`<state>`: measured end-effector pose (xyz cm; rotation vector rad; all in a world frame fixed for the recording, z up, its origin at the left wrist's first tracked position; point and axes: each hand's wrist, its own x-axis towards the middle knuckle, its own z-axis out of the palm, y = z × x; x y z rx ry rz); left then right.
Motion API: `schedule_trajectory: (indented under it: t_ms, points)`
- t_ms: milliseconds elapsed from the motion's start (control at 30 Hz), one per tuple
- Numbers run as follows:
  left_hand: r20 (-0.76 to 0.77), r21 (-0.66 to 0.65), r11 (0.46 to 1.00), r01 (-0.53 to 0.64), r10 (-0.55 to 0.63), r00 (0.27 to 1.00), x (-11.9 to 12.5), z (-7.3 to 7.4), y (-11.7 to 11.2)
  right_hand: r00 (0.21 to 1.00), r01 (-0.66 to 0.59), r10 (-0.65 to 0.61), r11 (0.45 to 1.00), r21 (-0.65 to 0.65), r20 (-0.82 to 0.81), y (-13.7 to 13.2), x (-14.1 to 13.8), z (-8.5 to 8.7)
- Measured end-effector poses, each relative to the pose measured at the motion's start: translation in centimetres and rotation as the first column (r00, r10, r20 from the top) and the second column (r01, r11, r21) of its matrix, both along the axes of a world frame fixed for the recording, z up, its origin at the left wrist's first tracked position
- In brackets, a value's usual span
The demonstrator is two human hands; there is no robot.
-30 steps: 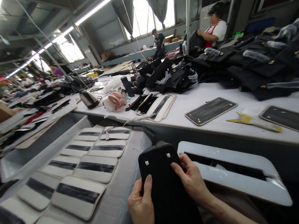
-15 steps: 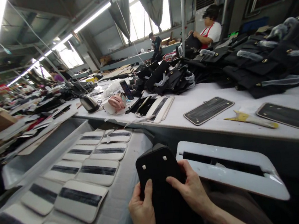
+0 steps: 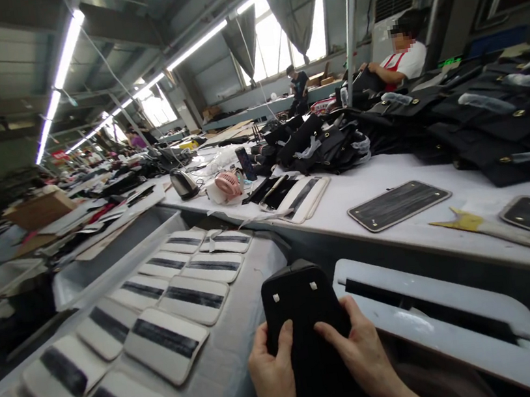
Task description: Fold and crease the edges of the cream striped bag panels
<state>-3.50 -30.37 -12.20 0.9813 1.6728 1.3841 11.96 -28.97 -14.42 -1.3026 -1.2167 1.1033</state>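
A black bag panel [image 3: 302, 315] with two small white studs near its top stands upright in front of me. My left hand [image 3: 275, 381] grips its left edge, thumb pressed flat on the face. My right hand [image 3: 364, 359] holds the right side, thumb and fingers curled over the panel. Both wrists run off the bottom of the view. A white-edged panel with a black strip [image 3: 435, 325] lies just right of the hands.
Rows of white pads with black glue strips [image 3: 166, 340] cover the lower bench on the left. The upper table [image 3: 390, 174] carries dark flat panels [image 3: 398, 204], a yellow-handled brush [image 3: 489, 227], a pink fan [image 3: 229, 184], a kettle [image 3: 184, 183] and heaps of black bags [image 3: 475, 119]. A seated person [image 3: 397, 55] works at the back.
The view has swung a little to the left and up, so the bench and hands sit further right and lower. Both hands keep the same hold on the black panel.
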Motion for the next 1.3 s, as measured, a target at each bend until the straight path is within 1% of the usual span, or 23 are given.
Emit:
schedule_trajectory:
  t_ms: [133, 267, 367, 467, 533, 633, 733, 800, 867, 933, 1000, 1067, 1133, 1233, 1300]
  points:
    - [0.008, -0.022, 1.0, -0.008, 0.008, 1.0, -0.2, -0.3, 0.1, 0.999, -0.016, 0.016, 1.0, 0.016, -0.033, 0.3, 0.0, -0.5]
    - [0.05, -0.022, 1.0, 0.02, -0.019, 0.999, -0.4, -0.4, 0.4, 0.985, -0.056, 0.058, 0.998, 0.018, -0.162, 1.2, 0.2, -0.7]
    - [0.074, 0.03, 0.997, 0.064, -0.066, 0.995, -0.1, -0.1, 1.0, 0.952, -0.106, 0.096, 0.994, -0.02, -0.29, 2.2, 1.0, -0.6]
    - [0.059, 0.116, 0.988, 0.105, -0.112, 0.992, 0.5, 0.3, 1.8, 0.893, -0.165, 0.117, 0.984, -0.074, -0.434, 3.2, 2.1, 0.2]
    - [0.059, 0.152, 0.977, 0.148, -0.159, 0.986, 1.0, 0.3, 2.3, 0.871, -0.173, 0.109, 0.981, -0.091, -0.479, 3.6, 2.7, 0.6]
    - [0.117, 0.146, 0.968, 0.205, -0.223, 0.968, 1.6, -0.5, 2.1, 0.872, -0.152, 0.086, 0.983, -0.1, -0.482, 3.7, 3.1, 0.5]
    - [0.169, 0.104, 0.972, 0.212, -0.228, 0.959, 1.7, -1.9, 0.9, 0.899, -0.14, 0.082, 0.985, -0.106, -0.429, 2.7, 2.9, -0.5]
    - [0.169, 0.081, 0.979, 0.187, -0.198, 0.965, 1.6, -2.8, -0.2, 0.947, -0.102, 0.074, 0.992, -0.072, -0.313, 1.8, 2.5, -1.3]
    - [0.137, 0.065, 0.986, 0.151, -0.159, 0.978, 1.3, -3.4, -1.1, 0.989, -0.047, 0.043, 0.999, -0.027, -0.14, 0.9, 2.0, -1.9]
    - [0.093, 0.049, 0.992, 0.114, -0.119, 0.989, 1.2, -3.8, -1.7, 1.0, 0.001, -0.001, 1.0, -0.014, 0.003, 0.2, 1.4, -2.1]
    - [0.059, 0.037, 0.996, 0.082, -0.084, 0.995, 1.2, -3.9, -2.0, 0.997, 0.029, -0.027, 0.999, -0.034, 0.067, -0.1, 1.0, -2.1]
    - [0.036, 0.037, 0.998, 0.056, -0.058, 0.998, 1.2, -3.9, -2.1, 0.998, 0.028, -0.024, 0.997, -0.067, 0.06, -0.1, 0.7, -1.9]
    - [0.026, 0.047, 0.998, 0.041, -0.042, 0.999, 1.3, -3.9, -2.3, 1.0, 0.003, -0.002, 0.995, -0.098, 0.011, 0.1, 0.7, -1.6]
    - [0.066, 0.045, 0.998, 0.038, -0.041, 0.997, 1.0, -4.1, -2.7, 0.992, -0.048, 0.033, 0.991, -0.122, -0.12, 0.5, 0.9, -1.4]
    - [0.108, 0.043, 0.998, 0.05, -0.054, 0.993, 0.6, -4.3, -2.9, 0.971, -0.095, 0.063, 0.987, -0.133, -0.23, 0.7, 1.2, -1.5]
